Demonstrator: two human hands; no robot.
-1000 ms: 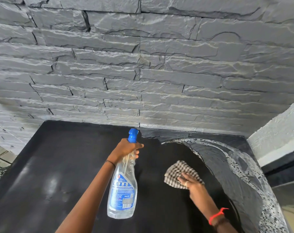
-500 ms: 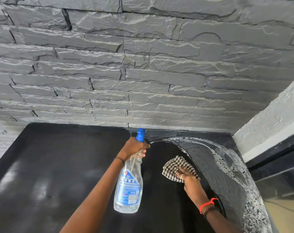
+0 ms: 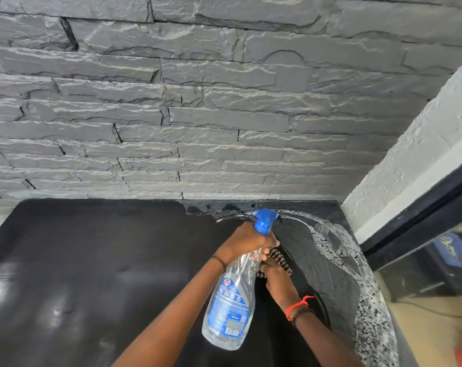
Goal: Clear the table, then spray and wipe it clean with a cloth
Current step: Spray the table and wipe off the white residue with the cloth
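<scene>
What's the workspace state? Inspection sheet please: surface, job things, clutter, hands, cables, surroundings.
Surface: black table, glossy; white speckled arc, foam-like, along its right side.
Job's things: spray bottle held tilted above the table, blue nozzle up; checked cloth on the table, mostly hidden.
Clutter: nothing seen.
Grippers: left hand grips the bottle's neck; right hand rests on the cloth, partly hidden behind the bottle.
Cables: nothing seen.
Surroundings: grey stone wall behind; white textured pillar and dark-framed glass at right.
</scene>
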